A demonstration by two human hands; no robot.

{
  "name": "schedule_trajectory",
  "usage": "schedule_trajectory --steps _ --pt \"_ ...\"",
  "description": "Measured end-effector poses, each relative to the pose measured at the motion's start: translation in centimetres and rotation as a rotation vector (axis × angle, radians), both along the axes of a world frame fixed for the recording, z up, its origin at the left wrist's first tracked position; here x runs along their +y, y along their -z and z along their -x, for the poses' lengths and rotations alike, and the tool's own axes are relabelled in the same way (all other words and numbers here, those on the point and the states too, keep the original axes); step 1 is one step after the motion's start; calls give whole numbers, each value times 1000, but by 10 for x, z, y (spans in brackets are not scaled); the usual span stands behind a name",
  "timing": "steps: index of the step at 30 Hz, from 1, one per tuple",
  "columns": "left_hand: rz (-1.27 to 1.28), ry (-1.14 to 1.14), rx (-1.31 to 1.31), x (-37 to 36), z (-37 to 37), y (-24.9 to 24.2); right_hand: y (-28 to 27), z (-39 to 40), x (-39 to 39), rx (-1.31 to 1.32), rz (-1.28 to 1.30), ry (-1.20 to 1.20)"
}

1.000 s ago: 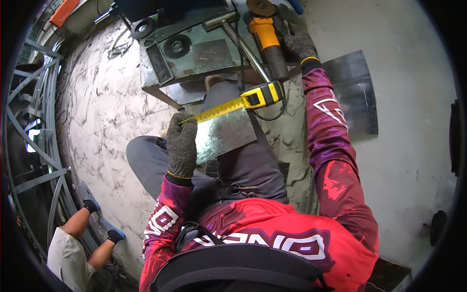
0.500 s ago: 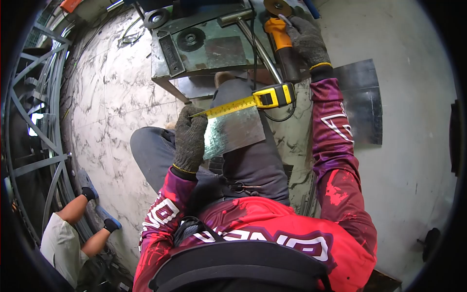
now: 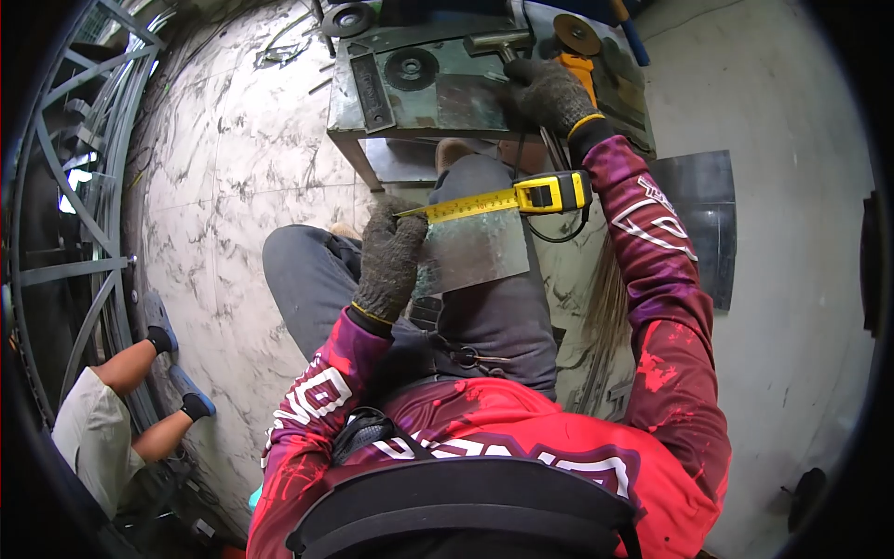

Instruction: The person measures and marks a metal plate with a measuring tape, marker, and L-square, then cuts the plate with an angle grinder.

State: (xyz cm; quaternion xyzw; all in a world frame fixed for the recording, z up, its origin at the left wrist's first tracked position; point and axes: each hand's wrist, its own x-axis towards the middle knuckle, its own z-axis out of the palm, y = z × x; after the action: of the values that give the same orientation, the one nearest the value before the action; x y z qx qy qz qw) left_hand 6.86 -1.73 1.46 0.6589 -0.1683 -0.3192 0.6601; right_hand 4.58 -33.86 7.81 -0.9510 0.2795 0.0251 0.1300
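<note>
My left hand [image 3: 389, 261], in a dark knitted glove, is closed on the left edge of a small metal sheet [image 3: 480, 252] over my thigh, together with the end of a tape measure's blade. The yellow tape measure [image 3: 554, 193] lies along the sheet's upper edge, its blade drawn out and its case past the right corner. My gloved right hand [image 3: 551, 96] is over the work table, across the handle of a hammer [image 3: 496, 43]. Its fingers look curled, and a small pale thing shows by the fingertips; I cannot make out what it is.
The low metal table [image 3: 419, 110] carries a black disc [image 3: 412, 69], a flat metal bar [image 3: 372, 91] and an orange angle grinder [image 3: 579, 73] with a brown disc [image 3: 577, 34]. A dark sheet [image 3: 698, 219] lies at right. Another person's legs [image 3: 140, 401] and steel frames [image 3: 79, 275] are at left.
My right hand has moved left and down from the angle grinder to the hammer handle. The left hand still holds the sheet and tape end; the whole view has shifted slightly.
</note>
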Motion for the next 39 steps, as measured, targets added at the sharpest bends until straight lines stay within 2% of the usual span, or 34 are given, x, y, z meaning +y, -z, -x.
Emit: schedule_trajectory --steps 2,8,15,18,21,23,27,30,32,34,35,36,37,38,39 --pt "16 -2 13 0 0 2 5 -1 1 44 79 -29" --pt "9 29 -53 0 -1 5 8 -5 1 145 67 -62" --pt "41 16 -9 -2 0 2 8 -12 -1 62 65 -39" --pt "27 16 -12 -2 1 1 0 -20 -9 174 71 -25" --pt "13 19 -36 -2 1 2 -10 -25 -16 161 115 -136" --pt "18 20 -42 -1 1 4 -18 -27 -16 269 176 -198" --pt "16 18 -59 -1 2 3 -14 -32 -28 317 170 -152" --pt "-8 14 -62 -2 2 -1 -27 -24 -24 248 138 -155" --pt "-42 20 -61 -1 2 -3 -37 -10 -25 113 150 -136" --pt "-44 0 -103 -1 2 0 -50 7 -33 -127 4 -177" --pt "-44 -1 -77 0 2 3 -63 23 -31 -192 32 -120" --pt "-45 -1 -66 -1 3 5 -79 41 -23 -514 -254 -190" --pt "-40 -7 -79 -1 4 5 -97 63 -3 -618 -667 74" --pt "-34 -13 -94 -1 4 3 -93 92 -29 -472 -90 -228" --pt "-27 1 -65 -1 4 0 -90 117 -19 -667 180 -327"
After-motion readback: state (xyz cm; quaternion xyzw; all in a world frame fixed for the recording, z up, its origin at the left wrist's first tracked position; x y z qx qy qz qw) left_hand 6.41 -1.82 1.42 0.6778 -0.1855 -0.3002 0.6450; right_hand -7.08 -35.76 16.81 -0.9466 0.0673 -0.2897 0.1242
